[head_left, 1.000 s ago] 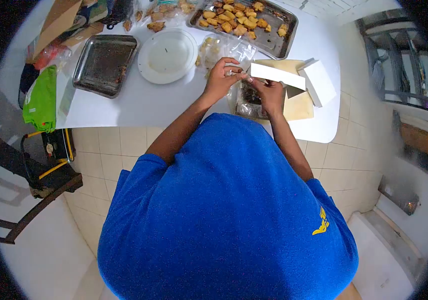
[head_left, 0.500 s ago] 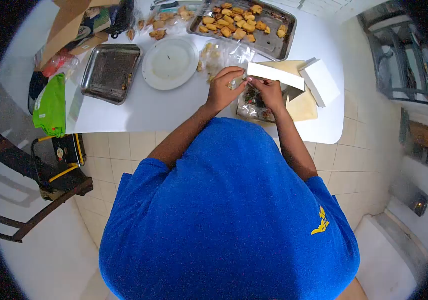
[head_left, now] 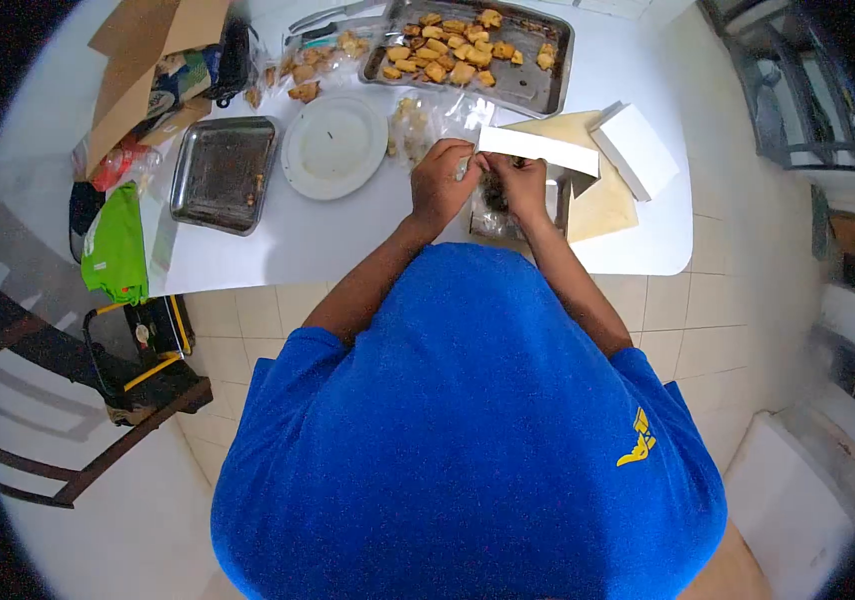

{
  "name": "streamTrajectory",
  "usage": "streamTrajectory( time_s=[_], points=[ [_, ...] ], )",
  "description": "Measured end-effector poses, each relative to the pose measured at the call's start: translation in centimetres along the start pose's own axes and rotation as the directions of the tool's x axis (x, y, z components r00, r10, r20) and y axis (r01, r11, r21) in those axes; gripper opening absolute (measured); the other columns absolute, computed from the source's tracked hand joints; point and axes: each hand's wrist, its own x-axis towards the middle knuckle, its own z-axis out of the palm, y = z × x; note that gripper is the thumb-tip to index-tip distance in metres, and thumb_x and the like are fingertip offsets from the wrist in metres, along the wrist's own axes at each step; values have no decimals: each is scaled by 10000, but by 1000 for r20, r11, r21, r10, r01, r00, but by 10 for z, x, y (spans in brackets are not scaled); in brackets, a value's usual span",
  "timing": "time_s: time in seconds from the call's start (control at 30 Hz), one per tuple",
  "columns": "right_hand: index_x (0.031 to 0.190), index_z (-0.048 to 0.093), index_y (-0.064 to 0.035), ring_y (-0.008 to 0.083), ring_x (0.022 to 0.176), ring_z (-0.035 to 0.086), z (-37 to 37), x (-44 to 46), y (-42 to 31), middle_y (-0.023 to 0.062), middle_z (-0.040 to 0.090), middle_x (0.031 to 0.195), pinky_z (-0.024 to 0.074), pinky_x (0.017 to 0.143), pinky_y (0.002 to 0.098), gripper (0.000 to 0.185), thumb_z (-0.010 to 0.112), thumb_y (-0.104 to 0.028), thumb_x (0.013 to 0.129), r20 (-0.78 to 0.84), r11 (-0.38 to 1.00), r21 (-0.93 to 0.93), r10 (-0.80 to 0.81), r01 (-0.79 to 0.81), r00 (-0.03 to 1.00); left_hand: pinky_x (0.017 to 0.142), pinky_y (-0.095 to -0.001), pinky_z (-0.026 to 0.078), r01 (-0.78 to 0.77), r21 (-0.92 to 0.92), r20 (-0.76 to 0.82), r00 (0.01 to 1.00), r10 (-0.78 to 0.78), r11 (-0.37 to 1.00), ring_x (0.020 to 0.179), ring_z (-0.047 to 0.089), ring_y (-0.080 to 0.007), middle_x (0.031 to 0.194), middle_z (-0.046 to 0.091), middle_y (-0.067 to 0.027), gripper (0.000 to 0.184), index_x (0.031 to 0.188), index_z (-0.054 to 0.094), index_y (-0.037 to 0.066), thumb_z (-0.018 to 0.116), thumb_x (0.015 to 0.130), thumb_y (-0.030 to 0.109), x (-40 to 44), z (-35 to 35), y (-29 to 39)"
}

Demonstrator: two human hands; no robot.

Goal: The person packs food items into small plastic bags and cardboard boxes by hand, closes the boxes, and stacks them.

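Observation:
Over an open box with a white upright flap (head_left: 548, 150), both my hands meet near the flap's left end. My left hand (head_left: 440, 184) is closed, thumb and fingers pinched at something too small to make out. Beside it, my right hand (head_left: 525, 188) is closed too, fingertips bent together; what they grip is hidden. Below them, crumpled clear plastic (head_left: 493, 222) with dark contents lies in the box. A clear plastic bag with pale yellow pieces (head_left: 413, 125) lies just beyond my left hand. A yellowish sheet or board (head_left: 608, 218) lies partly under the box.
At the back stands a metal tray (head_left: 533, 90) bearing several golden-brown pieces. A white plate (head_left: 333, 150) and a smaller metal tray (head_left: 223, 175) are to the left. A white box-like piece (head_left: 638, 150) lies right. Far left are a cardboard box (head_left: 123, 95) and green bag (head_left: 118, 250).
The view has shifted slightly, so the table items sit a little differently. My right hand has turned inward and its fingers have come closer to my left fingertips.

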Motion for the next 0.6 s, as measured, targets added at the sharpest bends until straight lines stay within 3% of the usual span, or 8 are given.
streamTrajectory(
  time_s=[0.1, 0.2, 0.23, 0.37, 0.47, 0.5, 0.6],
  points=[
    [882, 675, 12, 131, 676, 591, 7, -2, -1, 76, 678, 785, 460, 642, 273, 171, 655, -140, 809, -25, 1000, 12, -27, 27, 999, 690, -369, 494, 4, 63, 15, 1000, -5, 998, 796, 614, -294, 873, 613, -109, 155, 843, 574, 47, 660, 735, 117, 5, 2, 3],
    [879, 682, -3, 140, 658, 589, 7, -9, -7, 78, 674, 756, 460, 645, 269, 143, 620, -123, 832, 1, 993, -116, -18, 18, 1000, 670, -379, 486, 42, 132, 30, 998, -46, 990, 782, 604, -304, 864, 592, -99, 153, 829, 552, 56, 650, 741, 136, 8, 1, 8],
    [941, 672, -9, 141, 689, 586, 7, -12, -9, 83, 669, 792, 461, 648, 273, 163, 585, -117, 856, 31, 981, -173, -88, 92, 996, 648, -385, 482, 32, 140, 16, 999, -35, 990, 762, 603, -303, 861, 584, -90, 150, 826, 546, 63, 646, 743, 138, 10, 1, 8],
    [1095, 615, -27, 148, 788, 589, 4, -23, 6, 106, 637, 923, 466, 671, 277, 258, 582, -114, 854, 63, 967, -72, -240, 244, 969, 620, -402, 470, 11, 151, 31, 999, -16, 988, 742, 594, -313, 854, 566, -83, 141, 815, 534, 71, 636, 738, 130, 17, 1, 14],
    [1112, 608, -33, 160, 762, 583, -21, -48, -36, 108, 629, 887, 462, 671, 272, 276, 588, -97, 844, 203, 952, -244, -134, 183, 970, 619, -404, 468, 12, 159, 69, 997, -23, 987, 741, 587, -321, 847, 559, -85, 141, 810, 530, 73, 635, 732, 126, 17, 0, 11],
    [1049, 636, -37, 175, 710, 571, -31, -57, -45, 97, 612, 804, 465, 672, 285, 249, 635, -88, 806, 136, 923, -283, -230, 260, 964, 621, -407, 466, 6, 190, 77, 997, -21, 982, 741, 582, -322, 842, 554, -84, 143, 806, 526, 73, 634, 726, 122, 17, 0, 8],
    [1037, 621, -52, 203, 791, 566, -74, -73, -42, 106, 581, 870, 470, 676, 300, 323, 719, -120, 737, -125, 829, -493, -367, 263, 922, 621, -399, 467, -11, 167, 85, 996, -4, 986, 739, 586, -314, 843, 556, -80, 151, 798, 524, 72, 641, 714, 118, 14, -1, 4]
  ],
)
